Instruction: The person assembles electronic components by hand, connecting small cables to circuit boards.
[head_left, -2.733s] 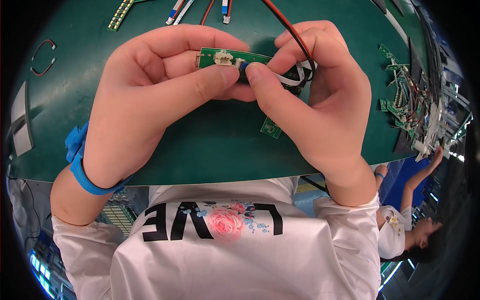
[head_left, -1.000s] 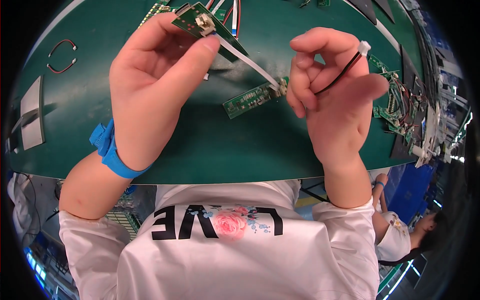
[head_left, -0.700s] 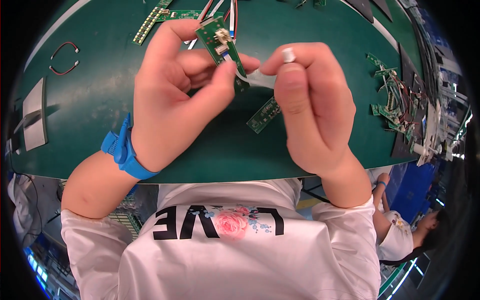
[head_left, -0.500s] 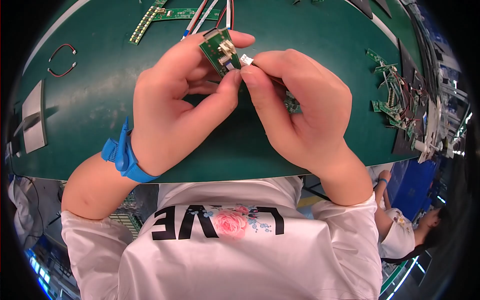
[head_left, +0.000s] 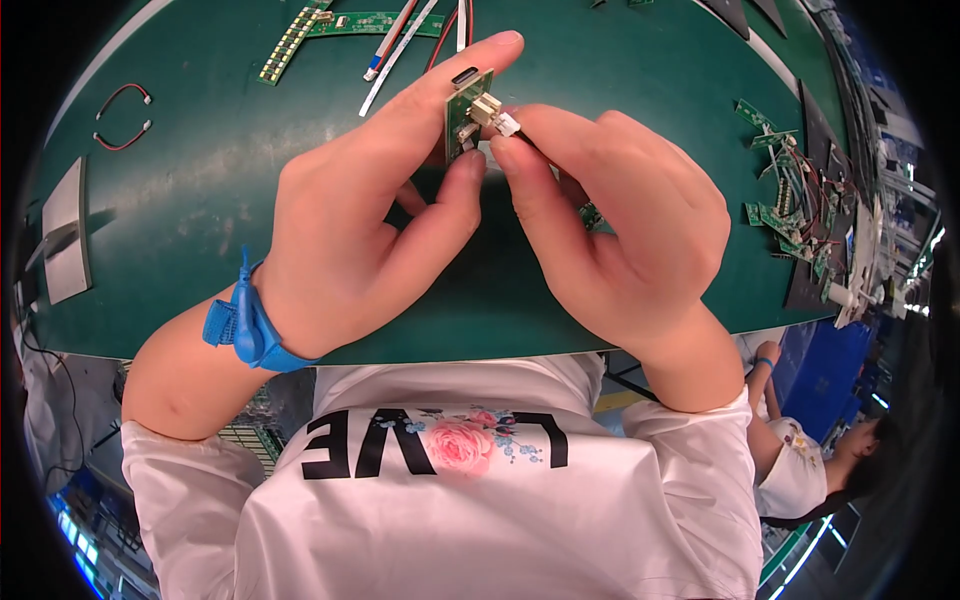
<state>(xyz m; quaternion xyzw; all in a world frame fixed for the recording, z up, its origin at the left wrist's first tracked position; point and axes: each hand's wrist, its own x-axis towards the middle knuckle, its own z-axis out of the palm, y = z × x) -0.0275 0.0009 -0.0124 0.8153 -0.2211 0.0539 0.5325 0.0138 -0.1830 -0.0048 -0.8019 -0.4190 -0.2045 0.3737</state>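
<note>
My left hand is closed on a small green circuit board, gripped by its edges and tilted steeply. A cream socket stands out from its face, toward my right hand. Between the thumb and forefinger of my right hand is a white cable connector. Its front meets the cream socket or lies right against it; how far in it sits I cannot tell. Most of the cable is hidden behind my right fingers. A bit of another green board shows behind that hand. A blue wrist strap circles my left wrist.
On the green table lie a short cable and a metal plate at left. LED strip boards and ribbon cables are at the far side. Boards with wires pile up at right. A co-worker sits at lower right.
My left hand has turned the board more edge-on, its socket now toward the right. The connector in my right hand has come from beside the board to the socket.
</note>
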